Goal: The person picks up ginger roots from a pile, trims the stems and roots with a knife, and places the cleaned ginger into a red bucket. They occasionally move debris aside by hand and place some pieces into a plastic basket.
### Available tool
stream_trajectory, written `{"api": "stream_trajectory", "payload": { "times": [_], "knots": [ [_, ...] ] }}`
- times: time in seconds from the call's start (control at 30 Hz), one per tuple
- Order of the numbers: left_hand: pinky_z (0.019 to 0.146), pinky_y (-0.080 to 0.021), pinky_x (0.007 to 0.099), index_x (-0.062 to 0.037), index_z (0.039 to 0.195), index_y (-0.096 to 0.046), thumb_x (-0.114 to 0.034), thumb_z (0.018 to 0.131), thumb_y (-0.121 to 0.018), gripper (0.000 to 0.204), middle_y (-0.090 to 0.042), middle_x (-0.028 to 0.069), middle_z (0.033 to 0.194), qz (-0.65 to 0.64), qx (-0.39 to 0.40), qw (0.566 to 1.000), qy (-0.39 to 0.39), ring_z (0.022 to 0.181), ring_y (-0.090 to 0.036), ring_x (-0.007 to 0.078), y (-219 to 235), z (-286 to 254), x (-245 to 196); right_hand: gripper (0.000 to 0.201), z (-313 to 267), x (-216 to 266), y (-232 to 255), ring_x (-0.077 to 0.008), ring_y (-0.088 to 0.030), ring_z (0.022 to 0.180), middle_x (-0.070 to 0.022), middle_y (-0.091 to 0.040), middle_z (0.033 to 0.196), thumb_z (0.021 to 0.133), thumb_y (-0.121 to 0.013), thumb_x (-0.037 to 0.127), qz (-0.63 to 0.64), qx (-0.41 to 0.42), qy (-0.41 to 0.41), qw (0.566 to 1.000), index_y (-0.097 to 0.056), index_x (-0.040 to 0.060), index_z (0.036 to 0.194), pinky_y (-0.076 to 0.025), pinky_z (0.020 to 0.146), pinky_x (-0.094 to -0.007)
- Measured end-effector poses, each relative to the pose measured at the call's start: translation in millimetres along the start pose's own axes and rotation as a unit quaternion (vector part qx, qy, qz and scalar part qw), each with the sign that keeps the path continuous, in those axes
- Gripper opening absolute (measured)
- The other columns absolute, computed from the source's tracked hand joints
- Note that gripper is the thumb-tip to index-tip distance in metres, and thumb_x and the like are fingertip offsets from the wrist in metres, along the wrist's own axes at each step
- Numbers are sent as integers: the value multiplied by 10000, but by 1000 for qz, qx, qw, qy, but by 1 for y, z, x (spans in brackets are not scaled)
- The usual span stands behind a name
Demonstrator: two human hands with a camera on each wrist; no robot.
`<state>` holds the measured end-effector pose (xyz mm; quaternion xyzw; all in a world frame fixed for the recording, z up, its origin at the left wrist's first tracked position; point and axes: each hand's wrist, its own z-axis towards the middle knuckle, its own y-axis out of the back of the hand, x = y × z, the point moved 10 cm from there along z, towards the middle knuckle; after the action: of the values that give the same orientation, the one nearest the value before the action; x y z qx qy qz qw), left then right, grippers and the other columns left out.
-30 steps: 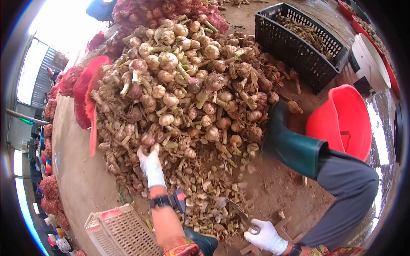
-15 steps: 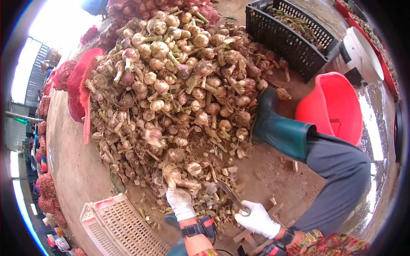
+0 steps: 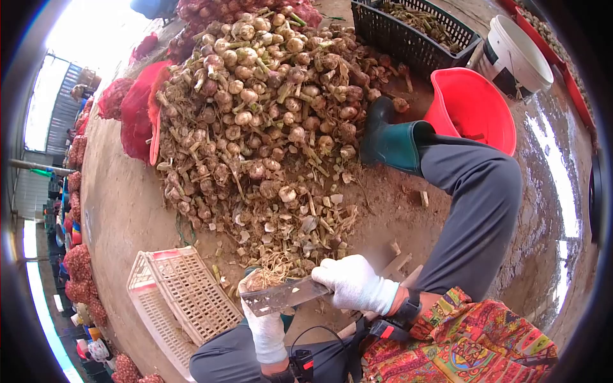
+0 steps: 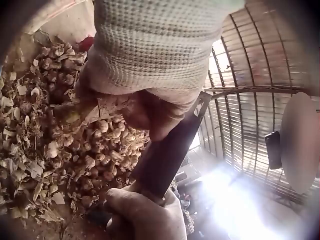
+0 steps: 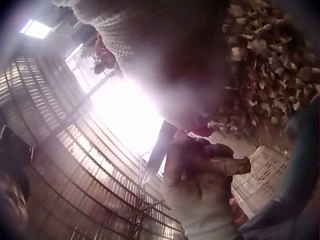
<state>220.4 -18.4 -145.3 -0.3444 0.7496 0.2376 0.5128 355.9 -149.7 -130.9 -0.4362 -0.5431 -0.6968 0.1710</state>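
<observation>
In the head view my gloved left hand (image 3: 265,329) grips a garlic bulb, its pale roots (image 3: 273,269) pointing up and away. The cut-looking stem (image 5: 231,166) pokes out of that fist in the right wrist view. My gloved right hand (image 3: 361,282) holds a knife by its handle. Its broad, dark, dirt-specked blade (image 3: 284,297) lies across the left hand and the bulb, hiding part of both. From the left wrist, the blade (image 4: 165,157) runs between the two hands. A large heap of garlic bulbs (image 3: 255,115) spreads out in front.
Dry trimmings (image 3: 294,223) litter the floor at the heap's near edge. A beige slatted crate (image 3: 191,290) sits to the left. The right leg, in a green boot (image 3: 396,147), stretches beside the heap. Beyond are a red basin (image 3: 479,108), white bucket (image 3: 517,54) and black crate (image 3: 408,41).
My left hand left the heap with a garlic bulb and came back toward my lap. My right hand brought the knife up and leftward, laying its blade across the bulb. The head view shifted.
</observation>
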Motion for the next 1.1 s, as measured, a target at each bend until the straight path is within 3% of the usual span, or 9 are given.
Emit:
{"api": "stream_trajectory", "payload": {
  "times": [0.07, 0.2, 0.47, 0.7, 0.77, 0.83, 0.87, 1.0, 1.1],
  "knots": [
    [866, -502, 335, -66, 1266, -419, -348, 849, -643, 551, -530, 81, 1162, 10, -10, 999, -29, 1039, -562, 179, 1, -4, -3, 228, -4, 8, 3, -288, -613, 696, -68, -555, 789, 658, -645, 134, 4, 3, 15, 1000, -566, 138, 872, -475, 570, -390],
    [851, -495, 317, -60, 1203, -438, -392, 855, -606, 509, -525, 70, 1107, 30, -24, 995, -90, 983, -557, 161, -14, -1, -9, 226, -2, -3, -7, -295, -612, 696, -74, -554, 788, 656, -644, 131, 1, 13, -1, 1000, -566, 138, 868, -471, 566, -393],
    [840, -469, 301, -42, 1086, -464, -208, 763, -635, 401, -511, 51, 992, 66, -86, 993, -38, 911, -541, 149, -6, 20, 32, 239, 6, -56, -59, -308, -634, 779, -87, -601, 829, 677, -656, 172, 16, 154, -102, 983, -594, 126, 903, -501, 650, -413],
    [815, -463, 267, -72, 1059, -461, -39, 559, -779, 593, -514, 20, 977, 30, -68, 997, -39, 898, -539, 146, -1, 15, 22, 221, 9, -72, -90, -318, -640, 807, -91, -621, 832, 678, -630, 156, -13, 154, -77, 985, -601, 133, 895, -510, 667, -405],
    [757, -483, 247, -64, 1070, -445, -53, 576, -794, 605, -512, 37, 990, 9, -15, 994, -106, 893, -545, 143, -18, 3, -16, 176, -6, -126, -90, -328, -663, 759, -145, -668, 769, 686, -604, 188, -86, 228, -240, 940, -658, 98, 827, -517, 646, -435],
    [676, -523, 258, -42, 1126, -437, 39, 660, -728, 555, -501, 76, 1028, -103, 2, 977, -186, 892, -565, 158, -1, -2, -39, 192, -7, -149, -84, -343, -662, 743, -165, -666, 759, 680, -597, 183, -87, 174, -256, 947, -673, 83, 825, -517, 654, -455],
    [682, -530, 265, -44, 1166, -441, 54, 674, -716, 572, -507, 82, 1049, -95, -16, 981, -167, 904, -567, 161, -2, 2, -41, 207, 2, -132, -58, -363, -656, 749, -169, -663, 761, 691, -580, 177, -51, 75, -259, 962, -668, 82, 852, -518, 672, -456],
    [767, -547, 298, -35, 1300, -423, 128, 682, -667, 683, -541, 98, 1077, -47, -55, 994, -80, 946, -584, 198, 4, 18, -9, 198, -8, -95, -34, -376, -634, 812, -171, -653, 803, 723, -553, 187, 15, 84, -321, 943, -623, 115, 894, -496, 682, -465],
    [776, -531, 295, -52, 1281, -431, 132, 681, -655, 666, -542, 83, 1071, -65, -99, 992, -50, 925, -581, 181, 1, 22, 13, 149, -21, -88, -48, -419, -581, 671, -213, -590, 708, 751, -553, 205, 123, -33, -308, 943, -555, 76, 827, -468, 603, -456]
  ]
}}
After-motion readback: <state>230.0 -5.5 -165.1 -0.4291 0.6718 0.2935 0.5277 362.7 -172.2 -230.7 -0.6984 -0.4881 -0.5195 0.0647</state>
